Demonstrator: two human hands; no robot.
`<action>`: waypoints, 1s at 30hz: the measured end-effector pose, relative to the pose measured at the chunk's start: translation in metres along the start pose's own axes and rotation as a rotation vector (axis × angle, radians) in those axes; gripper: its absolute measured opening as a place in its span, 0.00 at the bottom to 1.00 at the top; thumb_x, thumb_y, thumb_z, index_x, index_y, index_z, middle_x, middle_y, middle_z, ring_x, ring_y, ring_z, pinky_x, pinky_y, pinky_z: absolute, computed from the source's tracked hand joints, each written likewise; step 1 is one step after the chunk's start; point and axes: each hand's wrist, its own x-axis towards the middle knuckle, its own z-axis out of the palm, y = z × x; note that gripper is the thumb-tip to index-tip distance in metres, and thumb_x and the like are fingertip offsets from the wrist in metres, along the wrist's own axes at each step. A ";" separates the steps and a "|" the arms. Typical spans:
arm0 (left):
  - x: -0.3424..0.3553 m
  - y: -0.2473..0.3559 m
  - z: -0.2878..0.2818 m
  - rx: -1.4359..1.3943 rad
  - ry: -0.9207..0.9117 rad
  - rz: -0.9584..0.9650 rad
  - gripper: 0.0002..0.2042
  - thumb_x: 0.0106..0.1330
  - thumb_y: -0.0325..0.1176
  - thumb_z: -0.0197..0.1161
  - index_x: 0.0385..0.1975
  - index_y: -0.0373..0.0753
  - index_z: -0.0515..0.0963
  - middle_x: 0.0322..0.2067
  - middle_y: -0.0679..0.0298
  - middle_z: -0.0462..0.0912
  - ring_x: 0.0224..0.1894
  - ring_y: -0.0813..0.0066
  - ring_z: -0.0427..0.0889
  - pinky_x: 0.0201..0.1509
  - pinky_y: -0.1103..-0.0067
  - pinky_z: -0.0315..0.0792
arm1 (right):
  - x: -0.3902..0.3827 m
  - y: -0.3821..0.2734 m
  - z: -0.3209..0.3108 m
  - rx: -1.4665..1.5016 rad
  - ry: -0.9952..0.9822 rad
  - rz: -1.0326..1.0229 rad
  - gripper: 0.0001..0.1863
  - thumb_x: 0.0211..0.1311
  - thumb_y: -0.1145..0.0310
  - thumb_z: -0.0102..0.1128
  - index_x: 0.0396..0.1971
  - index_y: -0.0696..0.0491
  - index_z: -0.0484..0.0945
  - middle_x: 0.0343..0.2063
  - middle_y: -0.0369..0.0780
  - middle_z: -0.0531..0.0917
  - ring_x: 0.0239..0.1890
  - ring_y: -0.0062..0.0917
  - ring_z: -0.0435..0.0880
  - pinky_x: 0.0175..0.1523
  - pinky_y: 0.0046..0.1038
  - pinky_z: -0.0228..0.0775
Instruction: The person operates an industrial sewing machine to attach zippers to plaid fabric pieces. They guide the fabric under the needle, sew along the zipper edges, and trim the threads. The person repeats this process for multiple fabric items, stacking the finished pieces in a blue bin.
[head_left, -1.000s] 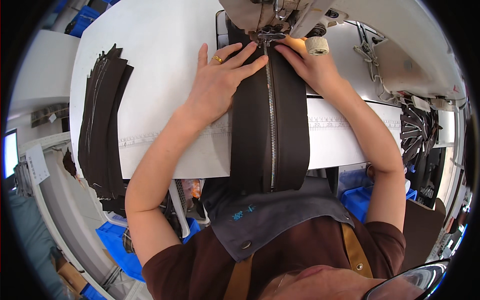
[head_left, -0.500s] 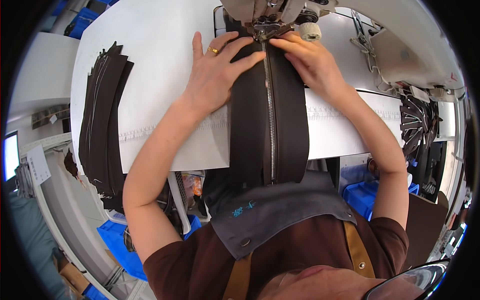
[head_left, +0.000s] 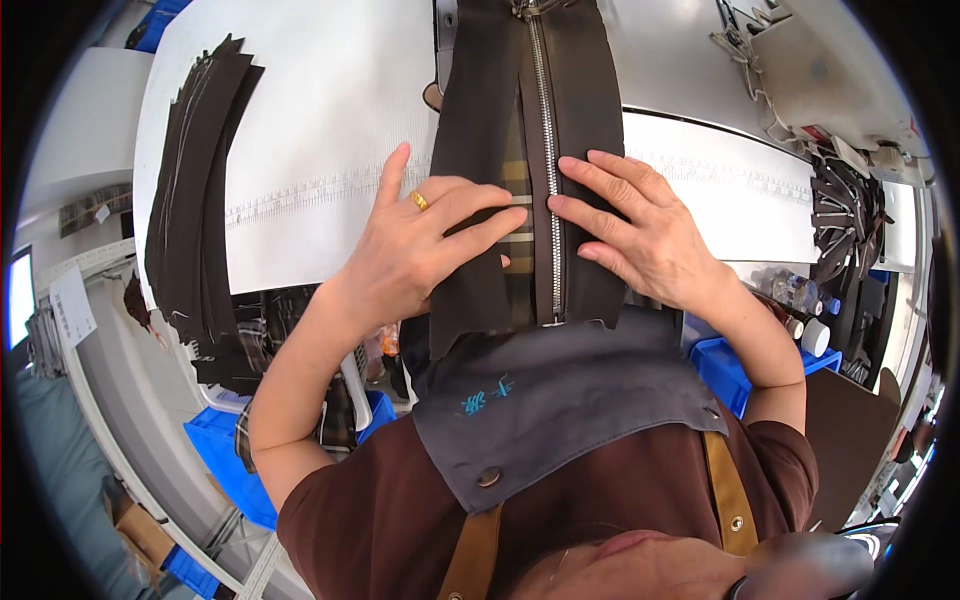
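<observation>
A long dark brown fabric panel (head_left: 470, 110) with a central metal zipper (head_left: 550, 150) lies across the white table (head_left: 310, 120). Beside the zipper, a plaid layer (head_left: 520, 240) shows. My left hand (head_left: 430, 240) holds the panel's left flap, index and middle fingers on top and thumb tip showing below them. My right hand (head_left: 640, 225) rests with spread fingers on and right of the zipper. A metal machine part (head_left: 525, 10) is cut off at the top edge.
Dark fabric strips (head_left: 195, 200) are piled at the left. More strips with zippers (head_left: 840, 215) hang at the right. Blue bins (head_left: 225, 450) sit below the table on either side, with bottles (head_left: 795, 295) at the right. A cord (head_left: 750, 70) runs along the upper right.
Both hands have moved down toward the body, away from the machine, whose head has mostly left the view. The panel now shows plaid beside the zipper. My right hand's fingers have spread.
</observation>
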 end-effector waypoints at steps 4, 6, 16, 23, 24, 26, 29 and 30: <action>0.002 -0.002 -0.005 0.028 -0.141 0.041 0.20 0.52 0.31 0.65 0.48 0.50 0.78 0.49 0.68 0.74 0.45 0.71 0.76 0.68 0.55 0.47 | -0.001 0.000 0.004 0.016 0.034 -0.006 0.24 0.51 0.64 0.65 0.51 0.48 0.76 0.57 0.39 0.71 0.58 0.36 0.69 0.58 0.37 0.66; 0.003 -0.006 -0.005 0.049 -0.144 0.068 0.21 0.51 0.30 0.65 0.48 0.51 0.78 0.51 0.68 0.73 0.46 0.70 0.76 0.67 0.56 0.48 | 0.001 -0.003 0.005 0.004 0.045 -0.024 0.24 0.51 0.65 0.66 0.51 0.49 0.76 0.57 0.39 0.72 0.58 0.36 0.70 0.58 0.37 0.67; 0.004 0.001 -0.005 0.211 0.079 0.138 0.16 0.53 0.28 0.59 0.44 0.38 0.79 0.49 0.63 0.78 0.47 0.66 0.80 0.61 0.64 0.63 | 0.000 0.000 0.016 -0.094 0.108 -0.153 0.22 0.47 0.66 0.67 0.47 0.49 0.79 0.54 0.38 0.74 0.52 0.34 0.73 0.52 0.36 0.70; 0.014 0.009 0.008 0.132 0.145 0.096 0.14 0.54 0.27 0.56 0.41 0.35 0.78 0.48 0.60 0.81 0.46 0.66 0.82 0.56 0.66 0.68 | 0.004 -0.002 0.007 -0.016 0.083 -0.157 0.22 0.47 0.64 0.67 0.46 0.48 0.78 0.53 0.39 0.75 0.52 0.35 0.73 0.52 0.36 0.70; 0.014 0.009 0.010 0.123 0.142 0.094 0.14 0.54 0.27 0.56 0.41 0.35 0.78 0.48 0.60 0.81 0.46 0.66 0.82 0.56 0.66 0.68 | 0.004 -0.002 0.008 -0.019 0.082 -0.156 0.22 0.47 0.64 0.67 0.46 0.48 0.78 0.53 0.39 0.74 0.52 0.35 0.73 0.52 0.36 0.70; 0.015 0.008 0.012 0.107 0.138 0.089 0.15 0.54 0.26 0.56 0.42 0.35 0.78 0.48 0.61 0.81 0.46 0.65 0.82 0.55 0.65 0.69 | 0.003 -0.002 0.008 -0.026 0.074 -0.156 0.22 0.48 0.63 0.67 0.46 0.48 0.78 0.53 0.39 0.74 0.52 0.35 0.73 0.52 0.36 0.70; 0.015 0.007 0.012 0.067 0.100 0.083 0.15 0.54 0.26 0.56 0.43 0.35 0.77 0.50 0.60 0.80 0.47 0.66 0.81 0.55 0.64 0.69 | 0.002 0.000 0.008 -0.032 0.058 -0.138 0.23 0.48 0.63 0.67 0.48 0.47 0.77 0.54 0.38 0.74 0.53 0.35 0.73 0.54 0.36 0.69; 0.014 0.007 0.011 0.042 0.084 0.073 0.15 0.54 0.26 0.56 0.43 0.35 0.77 0.51 0.61 0.79 0.48 0.66 0.81 0.56 0.63 0.68 | 0.001 0.000 0.010 -0.029 0.055 -0.120 0.24 0.48 0.63 0.67 0.48 0.47 0.77 0.54 0.38 0.74 0.53 0.35 0.73 0.55 0.36 0.68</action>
